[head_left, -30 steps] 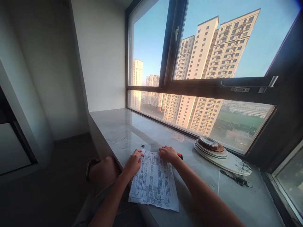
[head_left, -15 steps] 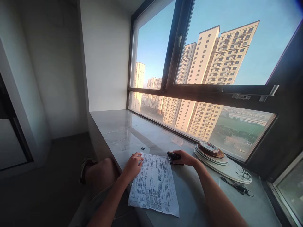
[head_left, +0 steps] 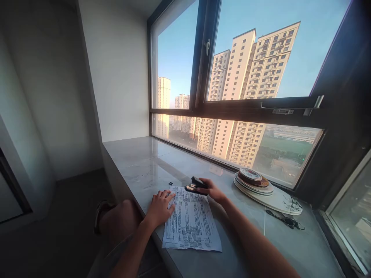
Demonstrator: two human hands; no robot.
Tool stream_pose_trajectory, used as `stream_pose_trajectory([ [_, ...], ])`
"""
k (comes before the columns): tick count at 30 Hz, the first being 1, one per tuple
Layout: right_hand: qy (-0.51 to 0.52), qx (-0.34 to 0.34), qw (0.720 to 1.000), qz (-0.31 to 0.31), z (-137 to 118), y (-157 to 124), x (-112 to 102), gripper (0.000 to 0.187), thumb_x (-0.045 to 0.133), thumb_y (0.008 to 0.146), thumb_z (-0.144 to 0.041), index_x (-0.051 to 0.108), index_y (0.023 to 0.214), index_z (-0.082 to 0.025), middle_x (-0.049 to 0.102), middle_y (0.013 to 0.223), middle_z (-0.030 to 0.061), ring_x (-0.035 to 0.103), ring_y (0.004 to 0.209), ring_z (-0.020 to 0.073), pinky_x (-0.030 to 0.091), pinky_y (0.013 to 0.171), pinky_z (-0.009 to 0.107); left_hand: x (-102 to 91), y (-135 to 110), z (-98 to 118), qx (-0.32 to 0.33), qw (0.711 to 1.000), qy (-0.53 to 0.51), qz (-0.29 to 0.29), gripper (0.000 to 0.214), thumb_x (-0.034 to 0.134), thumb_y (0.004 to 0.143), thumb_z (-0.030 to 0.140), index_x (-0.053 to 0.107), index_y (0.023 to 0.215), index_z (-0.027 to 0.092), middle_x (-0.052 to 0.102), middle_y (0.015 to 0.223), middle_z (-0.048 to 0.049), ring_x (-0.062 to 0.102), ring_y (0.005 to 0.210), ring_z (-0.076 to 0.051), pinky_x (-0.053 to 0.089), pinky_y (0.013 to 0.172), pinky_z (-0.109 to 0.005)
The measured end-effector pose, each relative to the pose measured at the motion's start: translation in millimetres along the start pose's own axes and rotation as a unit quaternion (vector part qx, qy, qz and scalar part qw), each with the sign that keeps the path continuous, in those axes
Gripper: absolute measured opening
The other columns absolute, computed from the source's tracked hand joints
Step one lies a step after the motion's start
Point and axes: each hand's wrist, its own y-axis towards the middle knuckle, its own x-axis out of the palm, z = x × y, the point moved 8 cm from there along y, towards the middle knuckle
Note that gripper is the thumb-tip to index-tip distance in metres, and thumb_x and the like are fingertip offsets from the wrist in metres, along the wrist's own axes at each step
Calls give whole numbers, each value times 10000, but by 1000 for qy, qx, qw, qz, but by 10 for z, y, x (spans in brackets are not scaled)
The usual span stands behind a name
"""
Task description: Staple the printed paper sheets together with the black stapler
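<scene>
Left hand [head_left: 160,207] flat — right hand [head_left: 213,189] gripping stapler [head_left: 197,185].

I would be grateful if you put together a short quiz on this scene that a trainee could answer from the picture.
1. Multiple choice: What does the right hand hold?
A) A pen
B) A black stapler
C) A pair of scissors

2. True or false: The left hand is at the left edge of the printed sheet, with its fingers spread.

3. Fill in the blank: As seen in the picture, the stack of plates is to the ____ of the printed sheet.

Key: 1. B; 2. True; 3. right
</scene>
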Motion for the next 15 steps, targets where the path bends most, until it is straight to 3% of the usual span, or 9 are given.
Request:
stream_pose_trajectory([
  [2, 62, -25, 992, -105, -161, 42, 382, 444, 772, 779, -561, 649, 956, -173, 598, 814, 5, 526, 744, 168, 405, 651, 275, -5, 0, 7, -3, 1000, 1, -1, 463, 550, 931, 342, 616, 1384, 274, 567, 1466, -102, 460, 1351, -350, 334, 1105, -528],
  [5, 76, -43, 982, -167, -256, 54, 667, 415, 769, 800, -549, 631, 937, -181, 558, 808, -10, 492, 737, 153, 391, 653, 267, -51, -10, 19, -7, 1000, -17, 11, 447, 560, 924, 327, 569, 1363, 240, 581, 1422, -112, 480, 1331, -324, 358, 1079, -492],
  [10, 35, -70, 980, -182, -261, 27, 732, 393, 742, 826, -542, 623, 958, -191, 556, 854, -4, 498, 777, 160, 412, 697, 274, -137, -37, 28, -15, 998, -50, 35, 299, 609, 829, 212, 557, 1124, 216, 630, 1219, -96, 558, 1199, -285, 396, 1019, -443],
  [15, 42, -58, 984, -162, -218, 37, 661, 398, 718, 812, -489, 658, 1082, -202, 646, 982, 28, 569, 896, 207, 461, 814, 315, -137, -50, 83, 21, 995, -99, 18, 380, 649, 823, 232, 550, 1190, 229, 610, 1263, -96, 564, 1216, -283, 395, 1055, -444],
])
